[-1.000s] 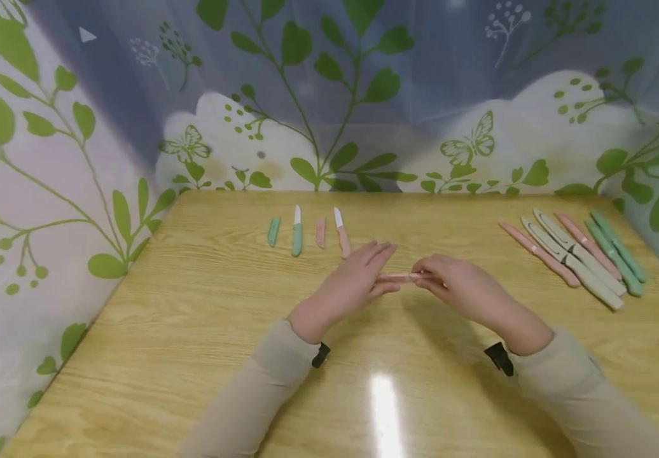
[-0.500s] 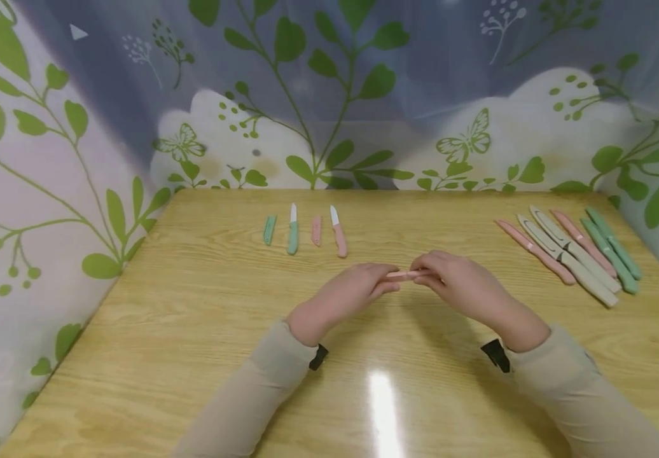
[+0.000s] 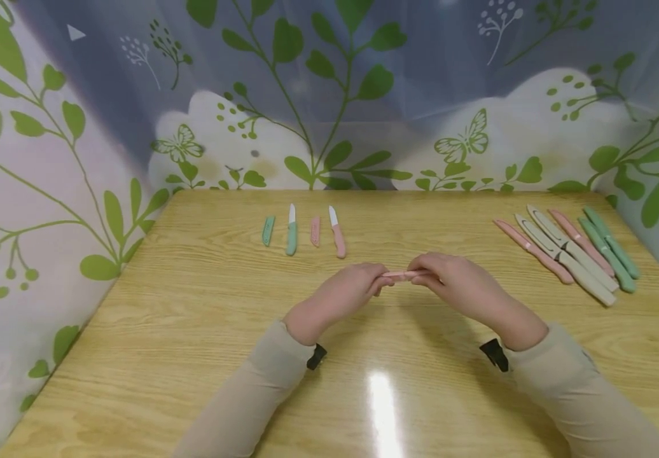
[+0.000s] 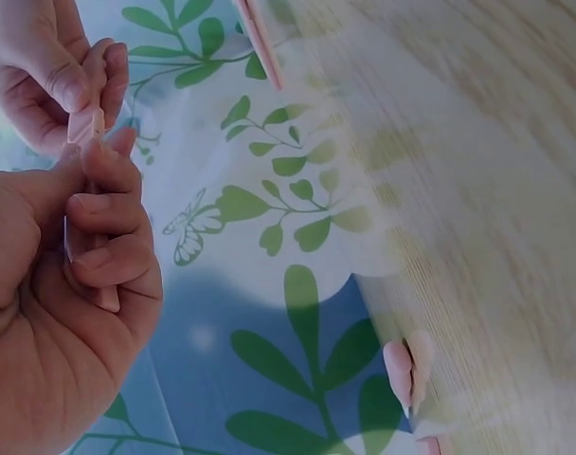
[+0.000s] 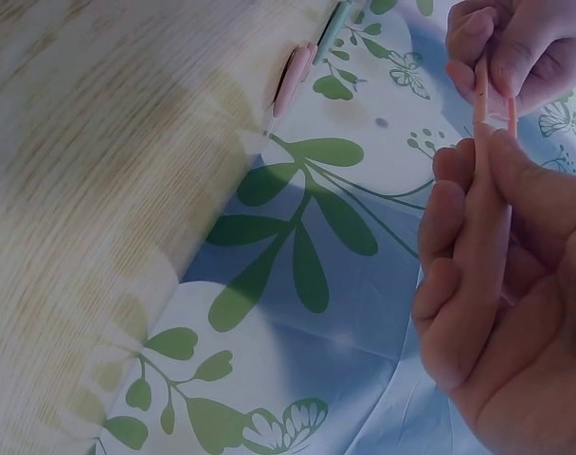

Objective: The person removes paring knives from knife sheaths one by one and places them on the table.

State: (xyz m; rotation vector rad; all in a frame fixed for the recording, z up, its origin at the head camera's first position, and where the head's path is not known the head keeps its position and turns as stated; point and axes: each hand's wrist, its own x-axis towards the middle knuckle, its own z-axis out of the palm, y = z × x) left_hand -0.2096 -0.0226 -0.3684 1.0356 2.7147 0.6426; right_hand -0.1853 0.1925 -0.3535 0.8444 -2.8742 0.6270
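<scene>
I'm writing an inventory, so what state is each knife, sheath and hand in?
Held pink knife, in both hands, blade not clearly visible
Left hand, gripping one end
Right hand, gripping the other
Green sheath, off, lying flat
Green knife at left, blade bare
Pink sheath, off, lying flat
Pink knife at left, blade bare
Six knives at right, sheathed

Head view: bright, fairly even; fine detail soft.
Glare: white streak on the surface, near the bottom edge, right of centre.
Light: from above, judging by the streak.
Shadows: soft-edged, on the surface below the right hand and right sleeve.
Wrist views: dimmer, bluish, low in contrast.
Surface in wrist views: hazy, mirroring the leaf-print backdrop.
</scene>
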